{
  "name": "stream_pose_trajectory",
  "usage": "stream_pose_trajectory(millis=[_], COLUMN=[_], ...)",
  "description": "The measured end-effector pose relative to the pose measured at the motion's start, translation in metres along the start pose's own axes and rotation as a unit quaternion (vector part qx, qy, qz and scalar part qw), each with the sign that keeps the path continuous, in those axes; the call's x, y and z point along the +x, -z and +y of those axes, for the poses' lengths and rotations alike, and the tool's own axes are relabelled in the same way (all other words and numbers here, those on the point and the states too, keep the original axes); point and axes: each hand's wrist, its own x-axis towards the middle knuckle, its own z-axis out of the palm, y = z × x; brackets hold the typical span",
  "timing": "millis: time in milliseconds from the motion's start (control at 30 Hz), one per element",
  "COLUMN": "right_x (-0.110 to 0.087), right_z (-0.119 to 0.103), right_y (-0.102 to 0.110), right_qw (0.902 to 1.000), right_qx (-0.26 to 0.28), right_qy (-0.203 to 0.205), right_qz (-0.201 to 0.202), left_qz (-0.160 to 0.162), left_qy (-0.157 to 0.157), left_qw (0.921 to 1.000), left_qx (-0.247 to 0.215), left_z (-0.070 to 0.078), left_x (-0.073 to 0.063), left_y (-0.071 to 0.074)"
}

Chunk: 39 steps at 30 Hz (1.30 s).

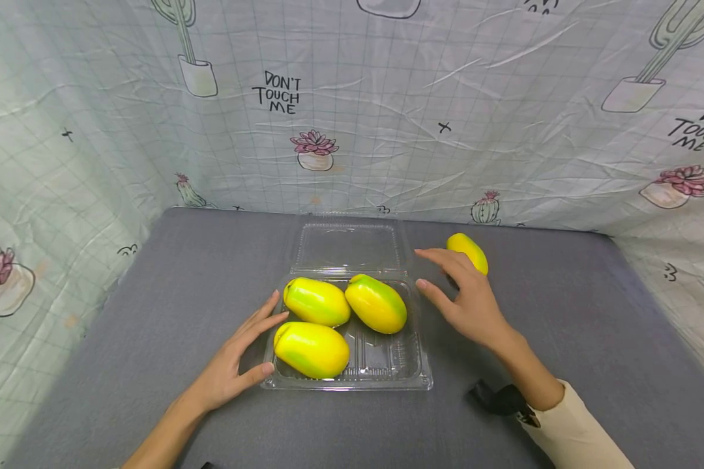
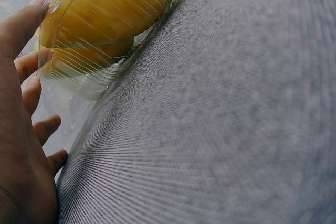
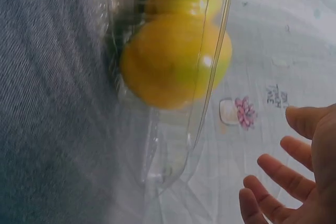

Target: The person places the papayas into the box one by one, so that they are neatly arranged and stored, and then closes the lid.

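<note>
A clear plastic clamshell box lies with its lid folded back. Inside are three oblong yellow-green fruits, like papayas: one at the back left, another at the back right, the third at the front left. My left hand spreads its fingers against the box's left side; in the left wrist view its thumb touches the rim. Beyond the box's right edge hovers my right hand, fingers apart and holding nothing. A fourth fruit lies behind it, partly hidden by the hand.
Grey cloth covers the table. A patterned curtain hangs along the back and both sides. A black strap is at my right wrist, near the beige sleeve.
</note>
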Motion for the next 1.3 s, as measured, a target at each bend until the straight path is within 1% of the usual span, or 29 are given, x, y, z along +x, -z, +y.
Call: stream_pose_trajectory(millis=[167, 400, 600, 733, 900, 1033, 1167, 1300], right_x=[-0.001, -0.002, -0.003, -0.004, -0.005, -0.008, -0.01, -0.011], right_z=[0.012, 0.028, 0.04, 0.048, 0.057, 0.065, 0.069, 0.071], right_y=[0.003, 0.011, 0.017, 0.02, 0.023, 0.025, 0.026, 0.025], right_qw=[0.9992, 0.9951, 0.9919, 0.9887, 0.9845, 0.9813, 0.9775, 0.9759], right_qx=[-0.014, -0.031, -0.055, -0.07, -0.077, -0.069, -0.059, -0.055], right_qy=[-0.028, -0.085, -0.099, -0.117, -0.146, -0.174, -0.2, -0.21], right_qz=[0.026, 0.041, 0.057, 0.062, 0.059, 0.046, 0.028, 0.019], left_qz=[0.0, 0.0, 0.0, 0.001, -0.001, -0.003, -0.003, -0.003], left_qy=[0.005, 0.006, 0.01, 0.009, 0.009, 0.011, 0.013, 0.015], left_qw=[1.0, 1.0, 0.9999, 0.9999, 0.9999, 0.9999, 0.9999, 0.9999], left_qx=[0.004, 0.002, 0.005, 0.007, 0.005, 0.001, 0.0, 0.0], left_z=[0.0, 0.0, 0.0, -0.001, -0.002, -0.002, -0.003, -0.003], left_x=[-0.001, 0.0, -0.001, -0.001, -0.001, -0.002, -0.002, -0.002], left_y=[0.0, 0.0, -0.001, -0.001, -0.001, -0.001, -0.001, -0.001])
